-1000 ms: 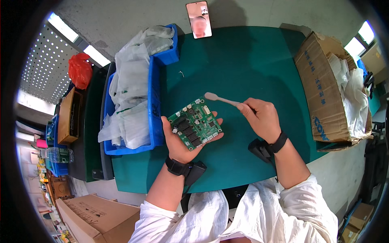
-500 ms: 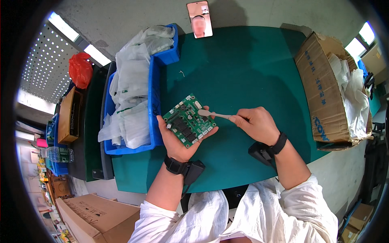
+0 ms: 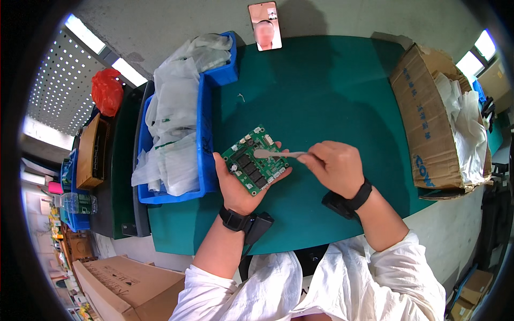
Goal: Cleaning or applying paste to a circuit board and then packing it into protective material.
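Note:
A green circuit board (image 3: 258, 176) with black chips and white connectors rests tilted in my left hand (image 3: 238, 193), held by its edges between thumb and fingers. My right hand (image 3: 338, 167) pinches a pale toothbrush (image 3: 276, 154) by its handle. The brush's rounded head lies over the upper middle of the board, and its bristles are hidden underneath. Both hands are above the green table (image 3: 316, 107), near its front left part. Black straps with small boxes sit on both wrists.
Blue bins (image 3: 205, 134) full of bagged parts stand close to my left hand. A cardboard box (image 3: 425, 120) with white plastic bags stands at the right edge. A phone (image 3: 265, 27) lies at the far edge, and a white scrap (image 3: 241, 97) lies on the table.
The toothbrush head has slid left across the board, toward the black chips. My right hand has turned slightly and moved left with it; the board has shifted a little to the right.

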### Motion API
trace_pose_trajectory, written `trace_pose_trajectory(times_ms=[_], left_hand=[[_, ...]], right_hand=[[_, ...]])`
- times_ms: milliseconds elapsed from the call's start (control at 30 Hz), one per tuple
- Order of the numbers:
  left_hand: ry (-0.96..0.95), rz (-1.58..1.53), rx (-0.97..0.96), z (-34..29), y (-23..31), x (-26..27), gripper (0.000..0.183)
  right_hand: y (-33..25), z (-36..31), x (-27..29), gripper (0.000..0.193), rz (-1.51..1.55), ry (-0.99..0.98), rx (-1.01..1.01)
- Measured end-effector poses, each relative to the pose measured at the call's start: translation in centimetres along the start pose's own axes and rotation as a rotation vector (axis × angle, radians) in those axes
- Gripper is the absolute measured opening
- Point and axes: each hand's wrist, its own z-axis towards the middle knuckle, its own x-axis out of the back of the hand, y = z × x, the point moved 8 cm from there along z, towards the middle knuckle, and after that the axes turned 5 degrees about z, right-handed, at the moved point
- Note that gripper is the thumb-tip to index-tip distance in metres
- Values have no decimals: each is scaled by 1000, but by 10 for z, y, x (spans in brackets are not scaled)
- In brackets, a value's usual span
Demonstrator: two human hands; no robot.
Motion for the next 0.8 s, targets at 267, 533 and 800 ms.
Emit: trace_pose_trajectory(times_ms=[267,533,800], left_hand=[[-76,0,-8,-1,1,-2,98],[-56,122,-21,0,-1,-3,100],[-89,138,12,-2,-4,-4,100]], right_hand=[[12,2,2,28,18,-8,-116],[4,2,2,27,-79,-12,-70],[10,-1,-7,30,54,-48,-107]])
